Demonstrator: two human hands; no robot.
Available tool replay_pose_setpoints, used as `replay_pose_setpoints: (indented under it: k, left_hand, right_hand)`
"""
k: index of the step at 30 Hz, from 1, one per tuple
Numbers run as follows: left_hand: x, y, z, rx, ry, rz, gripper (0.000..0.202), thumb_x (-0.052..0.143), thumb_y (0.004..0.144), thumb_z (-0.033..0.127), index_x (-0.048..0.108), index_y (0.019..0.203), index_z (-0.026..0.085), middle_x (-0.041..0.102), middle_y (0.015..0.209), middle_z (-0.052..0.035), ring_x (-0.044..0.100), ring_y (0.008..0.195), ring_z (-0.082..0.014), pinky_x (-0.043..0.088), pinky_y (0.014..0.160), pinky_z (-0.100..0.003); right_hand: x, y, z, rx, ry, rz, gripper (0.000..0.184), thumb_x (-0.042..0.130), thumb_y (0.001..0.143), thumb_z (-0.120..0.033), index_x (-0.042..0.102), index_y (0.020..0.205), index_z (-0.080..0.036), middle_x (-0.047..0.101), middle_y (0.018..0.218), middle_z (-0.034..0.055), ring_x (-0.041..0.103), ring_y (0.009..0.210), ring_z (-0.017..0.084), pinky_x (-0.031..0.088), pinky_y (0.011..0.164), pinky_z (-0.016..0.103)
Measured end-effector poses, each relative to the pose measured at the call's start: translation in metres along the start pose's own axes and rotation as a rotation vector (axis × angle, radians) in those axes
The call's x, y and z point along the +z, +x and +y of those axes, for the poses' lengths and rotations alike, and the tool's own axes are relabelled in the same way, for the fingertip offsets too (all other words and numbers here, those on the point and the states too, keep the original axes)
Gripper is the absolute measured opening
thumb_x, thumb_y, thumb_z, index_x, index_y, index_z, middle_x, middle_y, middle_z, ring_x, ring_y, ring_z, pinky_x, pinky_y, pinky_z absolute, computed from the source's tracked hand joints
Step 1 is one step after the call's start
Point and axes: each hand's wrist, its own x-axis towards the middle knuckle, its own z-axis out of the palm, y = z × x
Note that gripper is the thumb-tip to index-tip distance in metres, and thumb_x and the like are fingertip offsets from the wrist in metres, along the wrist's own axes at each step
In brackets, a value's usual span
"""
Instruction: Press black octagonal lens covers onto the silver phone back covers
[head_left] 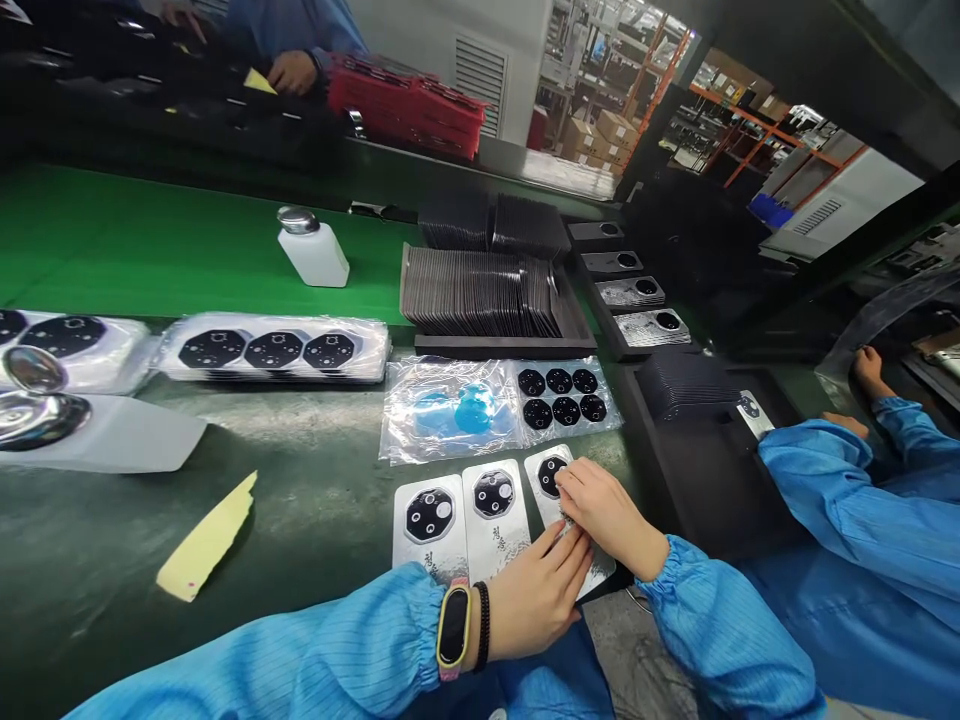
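Three silver phone back covers lie side by side on the bench: a left cover, a middle cover and a right cover. Each bears a black octagonal camera piece. My left hand lies over the lower part of the right cover, fingers stretched out and flat. My right hand is closed, its fingertips bunched at the edge of the right cover's camera piece; what they pinch, if anything, is hidden. Behind the covers are a sheet of black octagonal stickers and a clear film with blue patches.
A black rack of upright panels stands behind. White pump bottles, one upright and one nearer, are at left with bagged stickers and yellow paper. Black trays and a co-worker's sleeve are at right.
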Motion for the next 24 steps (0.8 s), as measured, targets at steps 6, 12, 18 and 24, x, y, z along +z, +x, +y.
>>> replay_pose_setpoints:
  k: [6,12,18,24]
  left_hand:
    - [-0.0017,-0.0008,0.0023,0.016,-0.003,0.002,0.046,0.038,0.094,0.036,0.058,0.119,0.002,0.067,0.116,-0.0174,0.058,0.114,-0.0273,0.035,0.1,-0.04]
    - [-0.0002,-0.0018,0.0041,0.017,-0.014,-0.026,0.048,0.037,0.095,0.037,0.057,0.121,0.002,0.066,0.118,-0.0183,0.057,0.116,-0.0277,0.035,0.1,-0.041]
    - [0.001,-0.0015,0.0045,0.003,0.012,0.037,0.046,0.036,0.094,0.033,0.059,0.118,0.002,0.068,0.114,-0.017,0.06,0.111,-0.0274,0.037,0.098,-0.041]
    - [0.001,-0.0015,0.0034,0.027,0.0,-0.007,0.047,0.038,0.093,0.032,0.056,0.122,0.0,0.066,0.118,-0.0198,0.057,0.115,-0.0303,0.035,0.1,-0.043]
  right_hand:
    - [-0.0034,0.0064,0.0009,-0.062,-0.023,-0.078,0.026,0.047,0.077,0.004,0.05,0.067,-0.02,0.053,0.067,0.001,0.049,0.064,0.018,0.041,0.061,0.029]
    - [-0.0051,0.0097,0.0,-0.087,-0.071,-0.14,0.024,0.05,0.077,0.002,0.051,0.068,-0.02,0.054,0.068,0.0015,0.05,0.065,0.019,0.043,0.063,0.03]
    - [-0.006,0.0091,-0.0002,-0.121,-0.098,-0.173,0.024,0.05,0.076,0.004,0.053,0.071,-0.019,0.055,0.069,0.0028,0.052,0.068,0.019,0.044,0.064,0.031]
    - [-0.007,0.0095,0.0006,-0.122,-0.093,-0.186,0.026,0.048,0.076,0.007,0.051,0.07,-0.019,0.054,0.069,0.0029,0.052,0.068,0.019,0.043,0.064,0.031]
